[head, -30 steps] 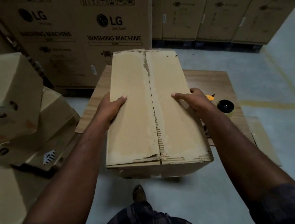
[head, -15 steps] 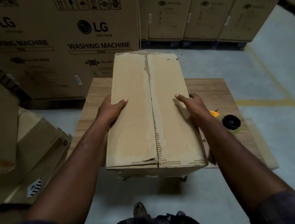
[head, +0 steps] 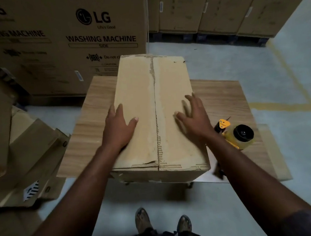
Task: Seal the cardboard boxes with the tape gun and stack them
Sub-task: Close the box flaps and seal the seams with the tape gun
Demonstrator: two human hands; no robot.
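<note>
Open hands flat on the cardboard box.
Left hand and right hand lie palm-down, fingers straight, either side of its centre seam. The box sits at the counter near edge, tape gun just right, cartons behind.
</note>
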